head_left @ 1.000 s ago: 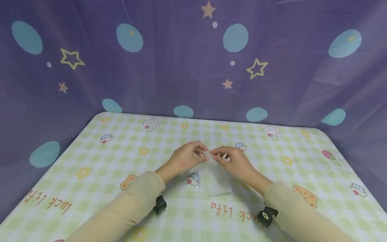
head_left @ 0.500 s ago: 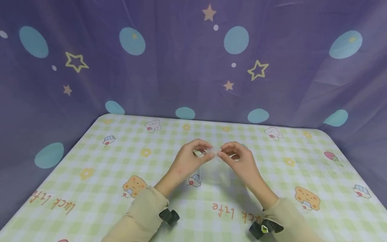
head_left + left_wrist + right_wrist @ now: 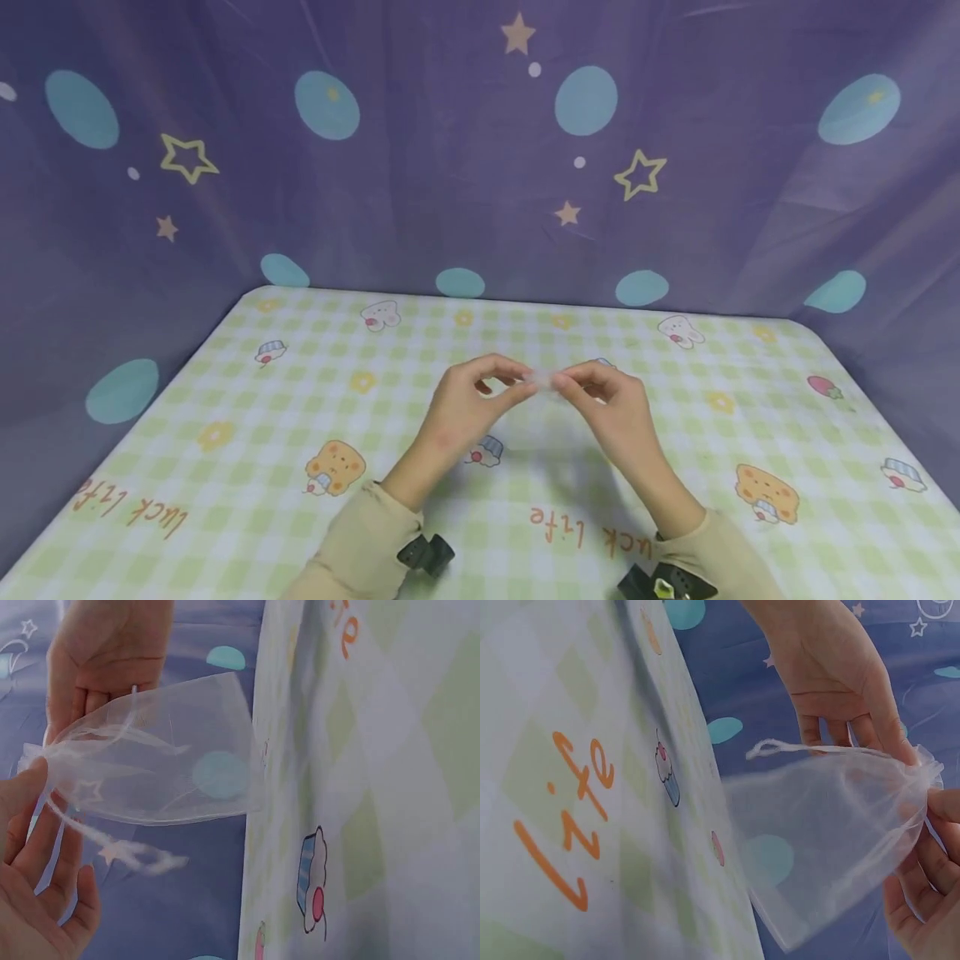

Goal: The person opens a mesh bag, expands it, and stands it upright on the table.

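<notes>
A sheer white drawstring pouch hangs between the two hands, its mouth gathered into a ruffle. My left hand pinches one side of the gathered neck between thumb and fingers. Opposite it, my right hand pinches the other side of the neck. In the right wrist view, a white cord loop trails from the neck near the left hand; another white cord end dangles beside the right side of the pouch in the left wrist view. Nothing shows through the mesh except the background. From the head view, the pouch's body nearly blends into the cloth.
Beneath the hands lies a table with a green-and-white checked cloth printed with cartoons and lettering. A purple curtain with stars and blue ovals rises behind the table. Each wrist carries a small black camera.
The fingertips were closer together a second ago and now stand slightly apart, with the forearms drawn inward. The pouch's lower edge, visible over the cloth earlier, barely shows now in the head view.
</notes>
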{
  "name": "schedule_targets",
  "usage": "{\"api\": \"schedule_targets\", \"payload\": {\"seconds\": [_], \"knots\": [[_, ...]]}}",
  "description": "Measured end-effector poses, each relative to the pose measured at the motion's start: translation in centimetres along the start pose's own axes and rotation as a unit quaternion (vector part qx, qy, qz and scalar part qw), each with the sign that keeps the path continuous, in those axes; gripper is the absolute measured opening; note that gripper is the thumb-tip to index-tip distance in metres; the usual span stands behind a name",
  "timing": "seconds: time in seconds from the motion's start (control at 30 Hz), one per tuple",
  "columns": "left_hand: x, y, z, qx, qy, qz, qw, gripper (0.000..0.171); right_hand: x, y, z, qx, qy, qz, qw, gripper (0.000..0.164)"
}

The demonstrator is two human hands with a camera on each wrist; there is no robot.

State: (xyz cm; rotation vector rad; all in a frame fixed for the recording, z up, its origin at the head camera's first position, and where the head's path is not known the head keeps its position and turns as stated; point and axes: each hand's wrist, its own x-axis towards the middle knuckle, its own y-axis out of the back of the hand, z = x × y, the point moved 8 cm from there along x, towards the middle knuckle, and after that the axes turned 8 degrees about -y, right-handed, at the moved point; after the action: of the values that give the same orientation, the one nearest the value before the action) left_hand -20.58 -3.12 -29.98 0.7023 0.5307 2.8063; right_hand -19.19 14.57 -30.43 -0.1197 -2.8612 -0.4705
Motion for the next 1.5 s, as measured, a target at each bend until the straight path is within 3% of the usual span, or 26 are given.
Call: {"api": "schedule_targets", "payload": {"seconds": [0.2,0.37,0.57,0.8,1.27,1.5], "knots": [[-0.4,1.3,0.5,0.023,-0.004,0.032,0.9992,0.009,0.1,-0.7,-0.6,0.021,0.009,-0.005,1.000,0.011],[-0.1,0.6,0.7,-0.002,-0.014,0.005,0.9999,0.009,0.0,-0.3,-0.8,0.034,0.022,0.004,0.999,0.007],[0.0,-0.1,1.2,-0.025,-0.031,0.001,0.9992,0.009,-0.2,-0.2,-1.1,0.071,0.041,-0.035,0.996,0.007],[-0.7,-0.9,1.4,-0.042,-0.016,-0.033,0.9985,0.015,-1.2,-0.7,-0.8,0.062,0.046,-0.069,0.995,0.008],[-0.6,-0.4,1.5,-0.024,-0.014,-0.051,0.9983,0.018,-1.2,-0.8,-0.7,0.029,0.039,-0.035,0.998,0.006],[-0.5,0.0,1.5,-0.002,-0.006,-0.034,0.9994,0.018,-1.1,-0.6,-0.8,0.029,0.035,-0.025,0.999,0.004]]}}
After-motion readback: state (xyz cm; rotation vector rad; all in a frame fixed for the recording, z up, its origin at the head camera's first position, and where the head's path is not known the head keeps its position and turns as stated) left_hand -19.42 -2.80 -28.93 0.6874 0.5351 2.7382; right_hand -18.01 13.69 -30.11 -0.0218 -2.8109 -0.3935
